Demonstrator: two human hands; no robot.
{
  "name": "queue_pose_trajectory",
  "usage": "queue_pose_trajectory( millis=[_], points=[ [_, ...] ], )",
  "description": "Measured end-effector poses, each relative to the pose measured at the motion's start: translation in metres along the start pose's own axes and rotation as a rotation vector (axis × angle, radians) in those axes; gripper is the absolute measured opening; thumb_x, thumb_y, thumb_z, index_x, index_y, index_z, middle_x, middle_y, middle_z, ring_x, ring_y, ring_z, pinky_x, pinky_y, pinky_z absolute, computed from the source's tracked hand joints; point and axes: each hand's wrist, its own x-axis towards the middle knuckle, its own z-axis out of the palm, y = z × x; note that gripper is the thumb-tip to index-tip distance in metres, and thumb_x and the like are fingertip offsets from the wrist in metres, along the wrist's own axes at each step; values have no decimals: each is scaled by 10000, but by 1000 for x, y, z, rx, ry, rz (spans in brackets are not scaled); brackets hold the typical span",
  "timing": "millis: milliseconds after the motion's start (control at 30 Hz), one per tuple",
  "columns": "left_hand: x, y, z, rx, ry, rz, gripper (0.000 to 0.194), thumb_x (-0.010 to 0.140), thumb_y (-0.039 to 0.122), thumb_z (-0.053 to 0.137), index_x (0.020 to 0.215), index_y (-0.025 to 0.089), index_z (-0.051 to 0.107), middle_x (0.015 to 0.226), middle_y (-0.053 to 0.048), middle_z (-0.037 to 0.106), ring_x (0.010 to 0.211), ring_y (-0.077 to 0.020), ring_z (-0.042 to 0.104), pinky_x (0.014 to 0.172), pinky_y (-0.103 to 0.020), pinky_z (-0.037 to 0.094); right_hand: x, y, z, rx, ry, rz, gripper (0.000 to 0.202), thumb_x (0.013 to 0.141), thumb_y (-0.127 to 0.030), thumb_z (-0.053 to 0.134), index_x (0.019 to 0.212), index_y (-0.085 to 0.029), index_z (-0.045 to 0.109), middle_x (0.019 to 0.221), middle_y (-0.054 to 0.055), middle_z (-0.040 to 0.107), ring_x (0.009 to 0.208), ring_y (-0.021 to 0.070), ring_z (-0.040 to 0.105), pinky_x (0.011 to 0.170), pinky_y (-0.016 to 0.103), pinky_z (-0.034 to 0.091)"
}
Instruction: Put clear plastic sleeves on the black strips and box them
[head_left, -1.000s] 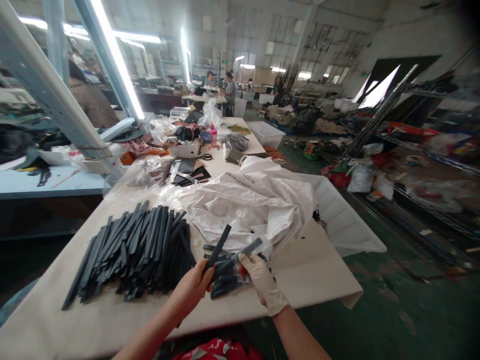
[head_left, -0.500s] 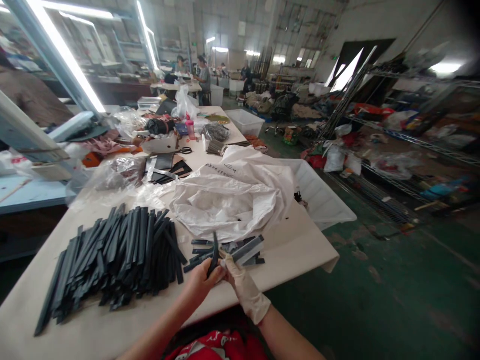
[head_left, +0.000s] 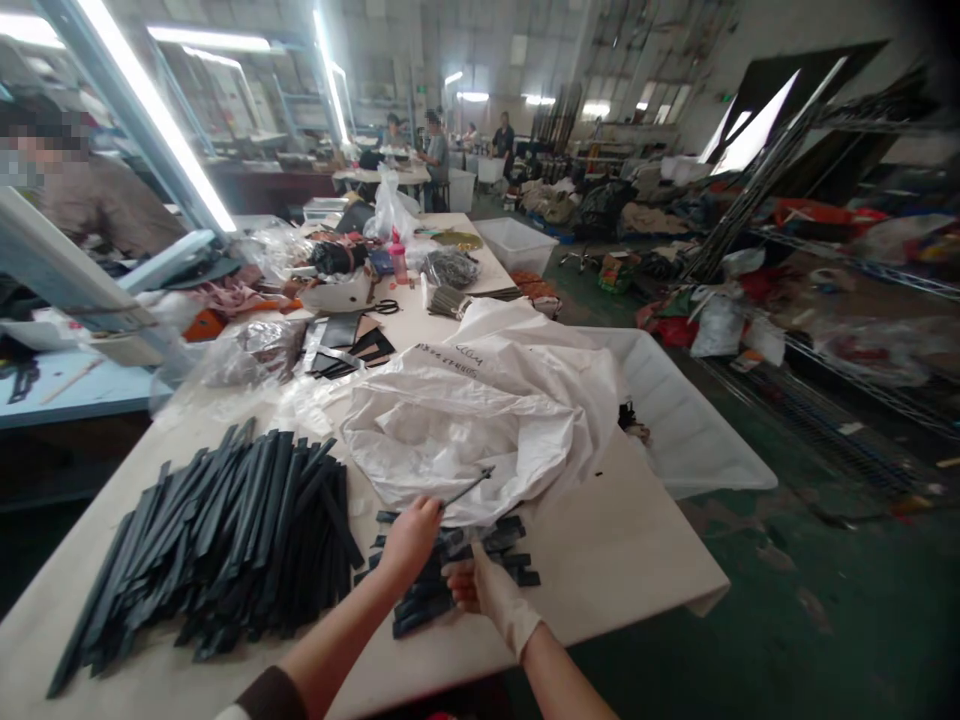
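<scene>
My left hand (head_left: 414, 538), bare, is closed round one end of a thin dark strip (head_left: 471, 486), which points up and right over the mouth of a white woven sack (head_left: 480, 400). Beside it my right hand (head_left: 495, 598), in a pale glove with bare fingertips showing, has its fingers curled above a small stack of black strips (head_left: 420, 605). A clear, shiny patch shows by its thumb; what those fingers hold I cannot make out. Further left lies a large heap of black strips (head_left: 247, 530), touched by neither hand.
A white plastic bin (head_left: 690, 430) stands beyond the table's right edge. Dark flat pieces (head_left: 349, 345), scissors (head_left: 384, 307), clear bags (head_left: 259, 350) and a pink bottle (head_left: 397, 260) lie further back. A person (head_left: 112, 200) is at the left.
My left hand has moved up and away from the right with the dark strip, now over the sack. The right hand has shifted lower, over the small stack. The view has turned left.
</scene>
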Motion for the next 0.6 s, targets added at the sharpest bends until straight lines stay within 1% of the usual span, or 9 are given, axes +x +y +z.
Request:
queue_pose_trajectory(
  millis=[67, 133, 200, 267, 367, 433, 500, 533, 600],
  points=[
    [37, -1, -7, -62, 63, -150, 286, 861, 265, 374, 1044, 163, 569, 1057, -133, 591, 938, -218, 566, 800, -295, 372, 9, -2, -6, 1, -28, 131, 594, 678, -731, 417, 605, -197, 666, 585, 77, 636, 430, 135, 492, 464, 301, 386],
    [73, 1, -7, -94, 87, -248, 341, 828, 305, 445, 1097, 114, 534, 1018, -161, 605, 931, -239, 570, 776, -306, 385, 12, -4, -7, -16, -54, 195, 574, 676, -722, 436, 602, -203, 671, 594, 73, 637, 454, 135, 497, 487, 306, 389],
    [101, 6, -2, -133, 79, -304, 373, 761, 310, 541, 1054, 79, 550, 905, -150, 635, 869, -240, 586, 719, -292, 404, 9, -9, -5, -75, -112, 235, 612, 673, -735, 417, 623, -185, 680, 579, 69, 625, 471, 133, 509, 498, 293, 394],
    [113, 12, 2, -199, 66, -328, 308, 726, 280, 566, 964, 85, 587, 774, -95, 642, 752, -201, 596, 641, -253, 414, 1, -21, -3, -144, -207, 274, 669, 672, -747, 394, 671, -147, 689, 570, 63, 609, 483, 125, 522, 508, 273, 398],
    [95, 21, -13, -300, 69, -290, 261, 736, 292, 521, 913, 120, 605, 643, -10, 597, 573, -129, 545, 535, -207, 400, -20, -59, -3, -194, -329, 168, 682, 689, -727, 404, 741, -109, 690, 582, 56, 599, 514, 126, 536, 534, 263, 402],
    [66, 29, -38, -404, 81, -205, 303, 717, 329, 535, 942, 137, 601, 640, 16, 573, 544, -107, 510, 519, -198, 396, -39, -93, -2, -227, -219, -53, 623, 704, -686, 447, 747, -110, 680, 572, 38, 578, 515, 119, 507, 529, 252, 382],
    [31, 41, -70, -567, 64, -83, 337, 677, 355, 584, 935, 139, 606, 652, 20, 559, 567, -103, 494, 535, -200, 395, -59, -125, 4, -259, 51, -334, 535, 696, -632, 522, 807, -130, 666, 574, 0, 529, 526, 107, 453, 526, 243, 358],
    [15, 48, -85, -624, 39, -58, 334, 669, 368, 597, 910, 137, 610, 646, 22, 550, 567, -100, 484, 533, -201, 388, -67, -138, 10, -283, 126, -464, 505, 693, -597, 556, 911, -150, 649, 596, -19, 510, 536, 103, 428, 535, 238, 351],
    [-13, 62, -112, -695, 12, -35, 311, 675, 377, 600, 869, 134, 606, 642, 23, 536, 569, -94, 467, 533, -199, 376, -81, -154, 28, -407, 85, -624, 515, 666, -495, 648, 1083, -200, 584, 652, -42, 493, 563, 97, 404, 564, 233, 345]
  ],
)
